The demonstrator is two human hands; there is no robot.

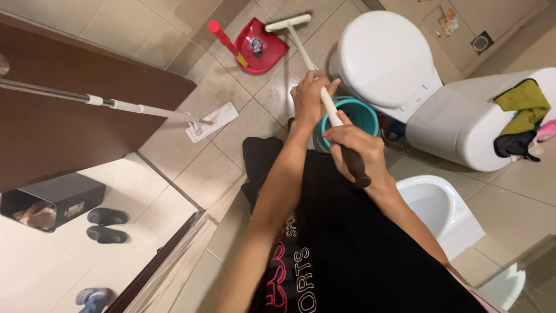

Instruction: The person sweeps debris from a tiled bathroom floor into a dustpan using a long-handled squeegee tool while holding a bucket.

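- Left hand (310,98) closed around the white shaft of a long-handled floor brush (307,55), partway along it.
- Right hand (356,148) wrapped tight on the dark grip end of the same handle.
- Brush head rests on the tiled floor (243,124), just beside a red dustpan (260,46).
- Teal bucket (359,113) sits beneath the hands, next to the closed white toilet (388,58).
- Flat mop (211,122) lies to the left on the tiles.
- Rags (524,116) draped over the cistern.
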